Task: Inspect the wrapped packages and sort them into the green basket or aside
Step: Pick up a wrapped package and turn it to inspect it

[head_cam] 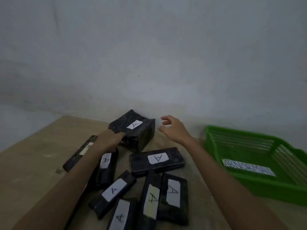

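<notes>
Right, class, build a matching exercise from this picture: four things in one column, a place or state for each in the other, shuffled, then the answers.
Column one:
1. left hand
2. right hand
3. green basket
4. big package

Column two:
a. carries a label reading ABNORMAL
b. open in the air, holding nothing
c. at the back of the pile, labelled A
d. against the side of the big package

Pairs: 1-d, 2-b, 3-a, 4-c
</notes>
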